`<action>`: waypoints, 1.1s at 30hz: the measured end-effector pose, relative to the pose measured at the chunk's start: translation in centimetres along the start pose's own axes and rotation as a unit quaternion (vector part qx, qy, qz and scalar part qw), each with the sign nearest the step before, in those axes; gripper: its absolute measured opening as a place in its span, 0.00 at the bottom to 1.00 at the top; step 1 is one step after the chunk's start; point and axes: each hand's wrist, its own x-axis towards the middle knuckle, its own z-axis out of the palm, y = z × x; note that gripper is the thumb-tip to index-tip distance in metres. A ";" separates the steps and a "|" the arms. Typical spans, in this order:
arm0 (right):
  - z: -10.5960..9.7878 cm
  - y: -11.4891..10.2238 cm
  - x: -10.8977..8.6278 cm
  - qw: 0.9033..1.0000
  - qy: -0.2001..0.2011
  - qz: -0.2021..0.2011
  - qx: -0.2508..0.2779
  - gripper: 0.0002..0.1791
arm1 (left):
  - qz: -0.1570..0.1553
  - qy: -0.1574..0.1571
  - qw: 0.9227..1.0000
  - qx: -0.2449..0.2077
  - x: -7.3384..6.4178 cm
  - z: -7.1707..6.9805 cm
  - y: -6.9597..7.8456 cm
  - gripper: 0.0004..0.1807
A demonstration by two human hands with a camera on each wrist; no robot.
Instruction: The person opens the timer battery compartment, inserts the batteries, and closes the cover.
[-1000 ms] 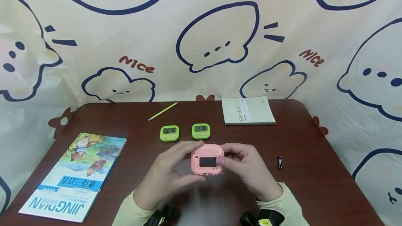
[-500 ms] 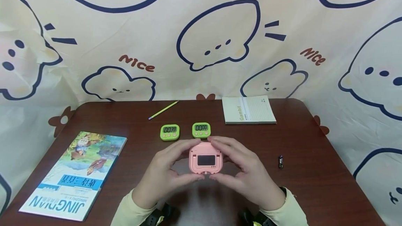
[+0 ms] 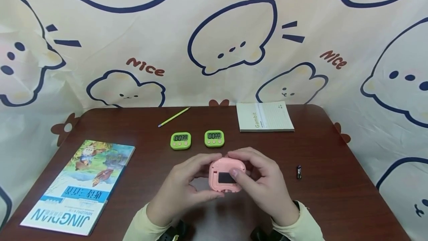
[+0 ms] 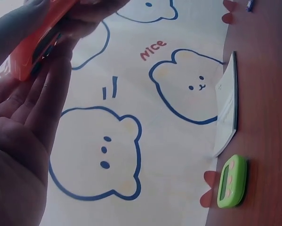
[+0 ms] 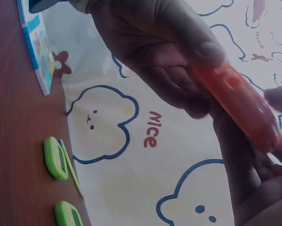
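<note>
A pink timer [image 3: 219, 165], rounded like the green ones, is held up over the table's near middle, with a dark rectangular panel facing the head camera. My left hand [image 3: 177, 189] holds its left side, fingers at the top edge and thumb at the lower corner. On the right side my right hand [image 3: 265, 181] grips it, fingers behind and thumb lying over the panel's right end. The right wrist view shows the pink timer [image 5: 244, 108] edge-on between both hands. Two green timers [image 3: 181, 141] [image 3: 214, 138] stand just beyond the hands; their displays read 00:39 and 00:00.
A small dark battery [image 3: 299, 172] lies right of the hands. A blue-and-white book [image 3: 80, 189] covers the table's left part. At the back are a yellow-green pencil [image 3: 174, 117] and a notebook [image 3: 264, 117], before a cartoon-printed curtain [image 3: 187, 92].
The pink timer has moved slightly right and toward me. My right thumb left the panel for the lower edge, then came back onto the panel. The left green display went from 00:38 to 00:39.
</note>
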 end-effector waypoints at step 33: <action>0.0 -0.1 0.2 0.996 0.034 0.033 -0.069 0.11 | 0.000 0.017 1.000 -0.011 0.0 1.4 -0.2 0.41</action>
